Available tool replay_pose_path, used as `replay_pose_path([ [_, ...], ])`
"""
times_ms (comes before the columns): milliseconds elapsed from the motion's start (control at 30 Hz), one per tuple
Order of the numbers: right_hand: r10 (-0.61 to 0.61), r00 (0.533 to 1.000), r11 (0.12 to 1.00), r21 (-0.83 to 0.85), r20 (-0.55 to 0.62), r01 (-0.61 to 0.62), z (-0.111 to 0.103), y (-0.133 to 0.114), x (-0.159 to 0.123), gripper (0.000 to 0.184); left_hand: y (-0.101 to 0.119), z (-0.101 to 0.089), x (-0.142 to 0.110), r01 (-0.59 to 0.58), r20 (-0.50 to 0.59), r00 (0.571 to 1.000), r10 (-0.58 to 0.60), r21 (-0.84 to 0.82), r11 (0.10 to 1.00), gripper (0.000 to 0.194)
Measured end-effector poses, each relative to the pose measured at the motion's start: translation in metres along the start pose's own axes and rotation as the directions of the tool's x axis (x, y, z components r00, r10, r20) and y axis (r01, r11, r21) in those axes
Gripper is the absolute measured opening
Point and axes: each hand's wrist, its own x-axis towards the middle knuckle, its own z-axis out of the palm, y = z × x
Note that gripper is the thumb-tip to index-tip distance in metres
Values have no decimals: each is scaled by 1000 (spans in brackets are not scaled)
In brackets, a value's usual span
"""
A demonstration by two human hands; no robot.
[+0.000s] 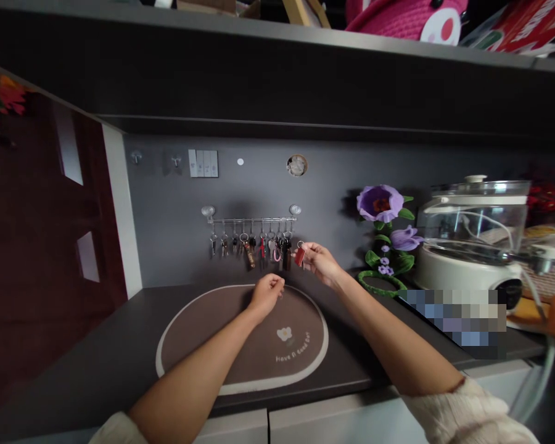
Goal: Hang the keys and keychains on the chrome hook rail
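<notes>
My right hand (pixel 319 262) pinches a red keychain (pixel 300 256) with a metal ring at its top, just right of the hanging keys. Below the rack, over the mat, my left hand (pixel 267 293) has its fingers closed together; anything in them is too small or hidden to make out. Mounted on the grey wall is a clear hook rack (pixel 254 220) with several key sets on it. Among them are a brown key tag (pixel 249 254), a red key fob (pixel 263 247) and a pink ring-shaped charm (pixel 277 251).
A brown oval mat (pixel 203 333) with a pale rim lies on the dark counter. To the right stand purple crocheted flowers (pixel 380 203) and a white appliance (pixel 453 265) with a clear top. A dark shelf (pixel 277 80) overhangs the counter. Small hooks (pixel 176 161) and a switch plate (pixel 203 163) are on the wall.
</notes>
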Motion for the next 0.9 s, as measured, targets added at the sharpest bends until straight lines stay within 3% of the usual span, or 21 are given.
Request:
replay_pose_path([
  [167, -22, 988, 1000, -6, -155, 21, 1, -11, 27, 11, -3, 0, 1, 34, -6, 999, -34, -24, 999, 23],
  [433, -81, 989, 986, -158, -120, 61, 0, -12, 56, 20, -4, 1, 2, 54, 2, 999, -54, -22, 998, 21],
  [900, -52, 983, 984, -179, -173, 21, -8, 1, 82, 18, -7, 1, 5, 62, 6, 998, -62, -28, 998, 22],
])
